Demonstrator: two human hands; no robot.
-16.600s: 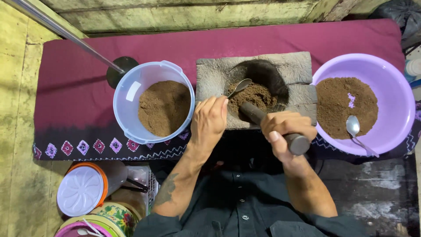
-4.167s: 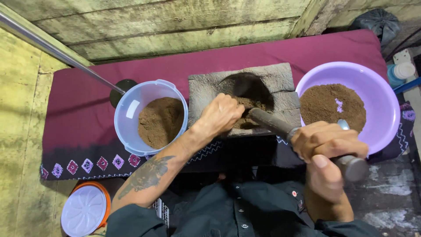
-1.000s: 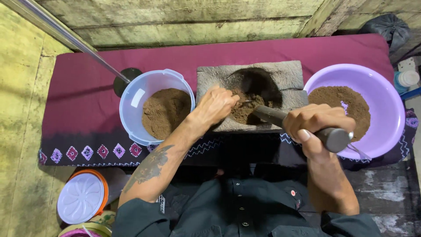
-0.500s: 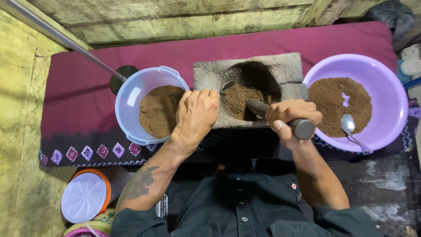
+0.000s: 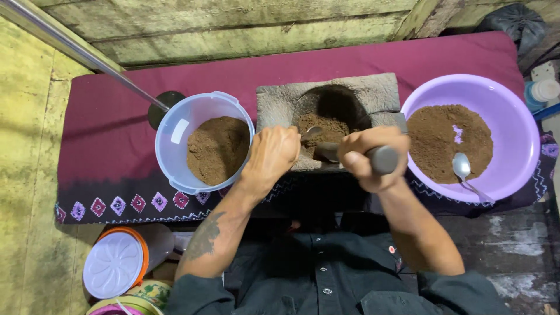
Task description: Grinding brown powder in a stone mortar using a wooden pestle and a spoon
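At the middle of the frame, a stone mortar (image 5: 350, 102) sits on a maroon cloth (image 5: 116, 128), brown powder (image 5: 326, 128) in its hollow. The right hand (image 5: 367, 158) has its fingers wrapped around a dark pestle (image 5: 382, 159); its long axis runs from right to left, the tip pointing into the powder. The left hand (image 5: 274, 154), fingers curled, holds a spoon (image 5: 310, 132) at the hollow's left edge. A clear tub (image 5: 175, 146) of powder stands just left of the mortar. A purple basin (image 5: 513, 116) with powder and a second spoon (image 5: 464, 169) stands right. An orange-rimmed white lid (image 5: 114, 263) lies at lower left.
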